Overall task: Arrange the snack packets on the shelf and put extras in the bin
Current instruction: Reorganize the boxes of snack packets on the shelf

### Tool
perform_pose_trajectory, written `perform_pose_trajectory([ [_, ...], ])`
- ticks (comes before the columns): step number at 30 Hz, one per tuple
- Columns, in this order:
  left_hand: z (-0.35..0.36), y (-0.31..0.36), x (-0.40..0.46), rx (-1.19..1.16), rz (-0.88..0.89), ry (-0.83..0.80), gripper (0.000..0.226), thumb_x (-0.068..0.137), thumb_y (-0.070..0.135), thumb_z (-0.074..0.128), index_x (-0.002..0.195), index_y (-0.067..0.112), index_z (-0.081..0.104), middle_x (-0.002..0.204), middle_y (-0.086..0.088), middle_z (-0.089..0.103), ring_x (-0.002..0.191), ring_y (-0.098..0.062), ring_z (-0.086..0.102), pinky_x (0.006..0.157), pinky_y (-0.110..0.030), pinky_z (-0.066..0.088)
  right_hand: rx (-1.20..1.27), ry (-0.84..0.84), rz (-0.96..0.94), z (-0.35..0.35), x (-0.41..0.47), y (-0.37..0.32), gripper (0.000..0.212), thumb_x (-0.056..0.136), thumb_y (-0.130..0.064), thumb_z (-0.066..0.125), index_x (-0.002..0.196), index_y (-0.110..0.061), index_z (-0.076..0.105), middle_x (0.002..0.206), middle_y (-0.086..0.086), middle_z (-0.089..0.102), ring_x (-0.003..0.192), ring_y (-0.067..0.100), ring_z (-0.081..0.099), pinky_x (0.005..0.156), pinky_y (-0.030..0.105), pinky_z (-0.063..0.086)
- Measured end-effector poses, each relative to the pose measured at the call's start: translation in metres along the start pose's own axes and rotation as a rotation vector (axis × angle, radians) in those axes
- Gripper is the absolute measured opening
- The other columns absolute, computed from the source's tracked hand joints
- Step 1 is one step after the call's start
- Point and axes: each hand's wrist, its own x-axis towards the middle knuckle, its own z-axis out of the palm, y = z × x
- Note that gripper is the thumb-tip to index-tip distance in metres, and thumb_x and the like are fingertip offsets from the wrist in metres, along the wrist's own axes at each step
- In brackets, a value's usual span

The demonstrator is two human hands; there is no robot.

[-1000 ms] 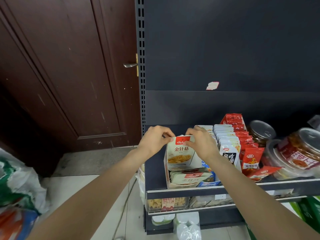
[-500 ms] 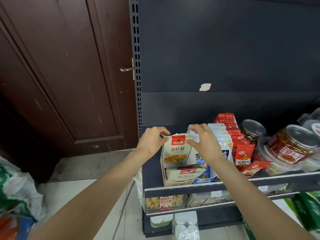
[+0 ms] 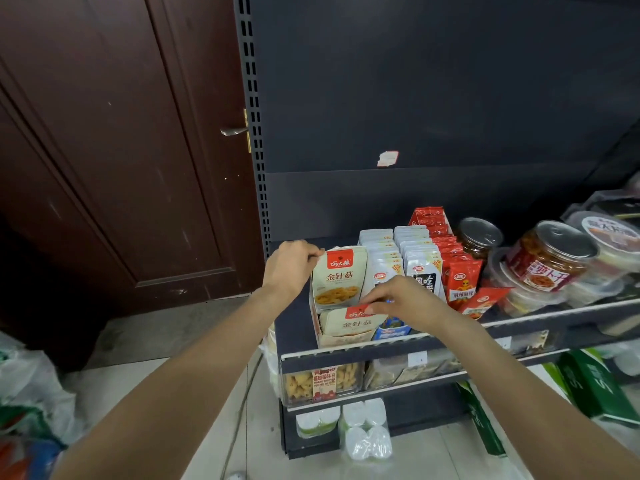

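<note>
Two enoki packets: left hand [image 3: 291,268] pinches the upright packet [image 3: 341,277] steady; right hand [image 3: 403,301] pinches the fallen packet [image 3: 353,322], likely to stand it.

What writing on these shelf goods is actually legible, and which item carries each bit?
"金针菇": upright cream packet at the left hand.
"金针菇", partly hidden: cream packet lying in front, under the right hand.
"萝卜干": red label of the jar.
"风吃", cut off: white-and-black packet.
Price tags, red packets, lower tub label: too blurred.
</note>
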Motion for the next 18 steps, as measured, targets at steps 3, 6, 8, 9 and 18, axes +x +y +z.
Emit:
perform_pose_trajectory([
  [3, -0.001, 0.0, -0.002, 0.012, 0.002, -0.028, 0.026, 0.097, 0.029, 0.051, 0.108, 0.019, 0.072, 0.105, 0.0, 0.07, 0.087, -0.02, 0.064, 0.076, -0.036, 0.054, 0.016, 0.1, -0.01, 0.004, 0.002, -0.003, 0.014, 0.084, -0.011, 0.068, 0.093, -0.02, 0.074, 0.099, -0.002, 0.07, 0.095, 0.012, 0.063, 0.089, 0.03, 0.052],
  [6, -0.004, 0.002, -0.001, 0.022, 0.003, -0.043, 0.026, 0.097, 0.029, 0.051, 0.109, 0.019, 0.072, 0.104, -0.002, 0.07, 0.087, -0.022, 0.065, 0.077, -0.039, 0.054, 0.021, 0.153, -0.018, 0.005, 0.002, -0.005, 0.016, 0.079, -0.006, 0.072, 0.088, -0.019, 0.073, 0.09, -0.004, 0.067, 0.086, 0.01, 0.063, 0.084, 0.029, 0.053],
  [8, -0.005, 0.003, -0.001, 0.015, 0.003, -0.046, 0.026, 0.096, 0.027, 0.052, 0.111, 0.018, 0.071, 0.105, -0.002, 0.07, 0.088, -0.022, 0.065, 0.077, -0.039, 0.055, 0.005, 0.135, -0.021, 0.002, 0.001, -0.005, 0.014, 0.078, -0.009, 0.073, 0.089, -0.018, 0.074, 0.093, -0.003, 0.064, 0.089, 0.011, 0.061, 0.084, 0.024, 0.052],
  [9, -0.005, 0.003, -0.002, 0.013, 0.005, -0.052, 0.026, 0.096, 0.026, 0.052, 0.112, 0.017, 0.07, 0.106, -0.002, 0.07, 0.088, -0.021, 0.065, 0.077, -0.038, 0.055, 0.038, 0.131, -0.023, 0.0, -0.001, -0.006, 0.012, 0.078, -0.012, 0.073, 0.089, -0.018, 0.075, 0.092, -0.003, 0.065, 0.09, 0.011, 0.061, 0.084, 0.025, 0.052],
  [18, -0.005, 0.001, -0.001, 0.007, 0.018, -0.064, 0.029, 0.093, 0.018, 0.056, 0.121, 0.02, 0.064, 0.117, -0.001, 0.066, 0.099, -0.018, 0.063, 0.086, -0.039, 0.053, 0.194, 0.45, -0.071, -0.027, -0.009, -0.016, 0.011, 0.084, -0.017, 0.067, 0.092, -0.015, 0.074, 0.086, -0.009, 0.07, 0.086, 0.003, 0.064, 0.077, 0.016, 0.049],
])
